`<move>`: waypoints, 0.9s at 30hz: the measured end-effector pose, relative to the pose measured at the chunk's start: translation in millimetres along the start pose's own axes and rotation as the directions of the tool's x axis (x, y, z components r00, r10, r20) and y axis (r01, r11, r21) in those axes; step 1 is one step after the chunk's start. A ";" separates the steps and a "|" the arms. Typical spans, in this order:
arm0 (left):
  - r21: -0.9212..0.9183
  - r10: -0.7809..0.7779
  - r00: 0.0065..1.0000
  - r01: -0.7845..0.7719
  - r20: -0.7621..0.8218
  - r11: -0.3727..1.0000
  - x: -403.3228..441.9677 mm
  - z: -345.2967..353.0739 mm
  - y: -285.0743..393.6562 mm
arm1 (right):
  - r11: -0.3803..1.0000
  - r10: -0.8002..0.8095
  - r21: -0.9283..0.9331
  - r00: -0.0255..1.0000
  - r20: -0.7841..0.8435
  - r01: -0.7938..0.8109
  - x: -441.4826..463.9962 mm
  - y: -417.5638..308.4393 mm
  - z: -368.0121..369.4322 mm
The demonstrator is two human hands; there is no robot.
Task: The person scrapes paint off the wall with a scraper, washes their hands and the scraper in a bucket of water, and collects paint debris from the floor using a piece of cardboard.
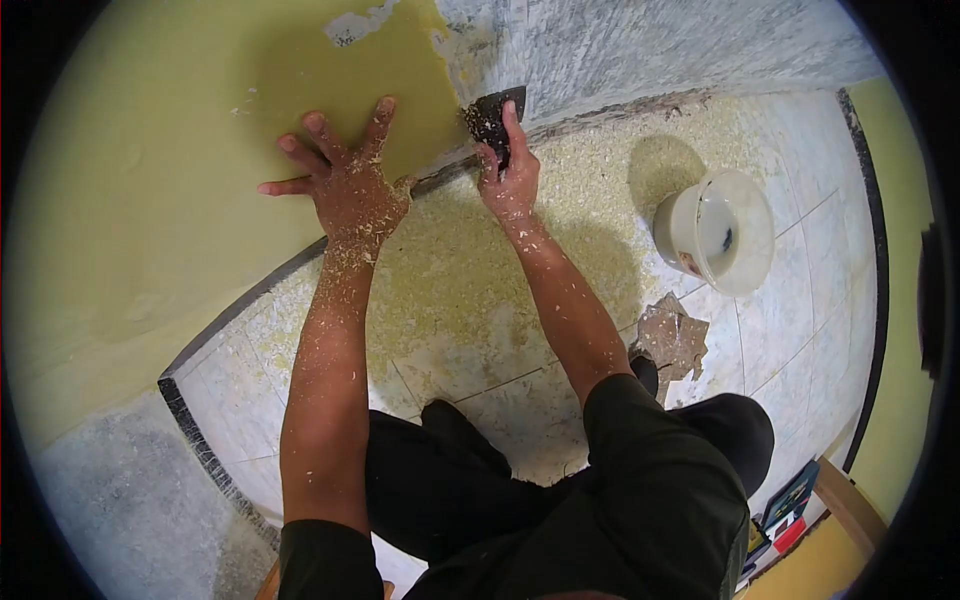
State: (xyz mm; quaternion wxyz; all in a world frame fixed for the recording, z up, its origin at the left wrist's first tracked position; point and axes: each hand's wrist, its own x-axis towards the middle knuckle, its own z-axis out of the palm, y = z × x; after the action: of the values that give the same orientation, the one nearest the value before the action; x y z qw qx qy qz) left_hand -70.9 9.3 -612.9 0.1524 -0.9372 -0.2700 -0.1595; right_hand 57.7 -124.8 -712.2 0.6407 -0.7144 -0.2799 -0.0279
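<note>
My left hand [352, 185] lies against the yellow painted wall [180, 200] with its fingers spread and nothing in it. Paint flakes cover its back and the forearm. My right hand [512, 175] grips a dark scraper [490, 118], the thumb and fingers closed on it. The scraper's blade is against the wall low down, by the edge where the yellow paint ends and the bare grey-white wall [640, 45] begins. Its handle is mostly hidden in the hand.
Pale paint flakes [450, 260] litter the tiled floor below the wall. A translucent plastic tub [757, 235] with some liquid stands to the right. Near my foot lies a torn brown piece of cardboard [672, 335]. Books [790, 495] show at the lower right.
</note>
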 end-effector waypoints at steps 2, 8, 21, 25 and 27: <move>0.014 0.008 0.996 -0.007 -0.086 1.000 8.4 1.8 -4.6 | 0.999 -0.040 -0.002 0.999 -0.027 0.040 -11.2 14.2 2.1; -0.043 -0.012 0.998 0.009 -0.066 0.999 -0.3 -2.0 -1.0 | 0.999 -0.051 0.001 0.997 -0.062 0.051 -41.2 44.1 0.9; 0.011 0.034 0.995 -0.033 -0.091 0.999 -0.6 7.4 -1.7 | 0.986 0.163 0.007 0.985 0.046 -0.164 -23.9 10.3 -11.7; 0.018 0.010 0.998 -0.009 -0.063 1.000 5.3 -3.4 -0.4 | 0.996 -0.066 -0.062 0.997 -0.047 0.063 -27.0 27.1 -7.2; 0.009 0.017 0.994 -0.016 -0.111 1.000 11.9 5.5 -4.3 | 0.999 -0.054 -0.014 0.997 -0.058 0.053 -27.1 25.6 -4.6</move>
State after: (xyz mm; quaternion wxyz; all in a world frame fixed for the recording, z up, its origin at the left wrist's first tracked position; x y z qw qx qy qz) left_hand -62.5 20.3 -612.5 0.1722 -0.9285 -0.2542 -0.2089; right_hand 47.5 -139.5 -745.2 0.6432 -0.7095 -0.2800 -0.0673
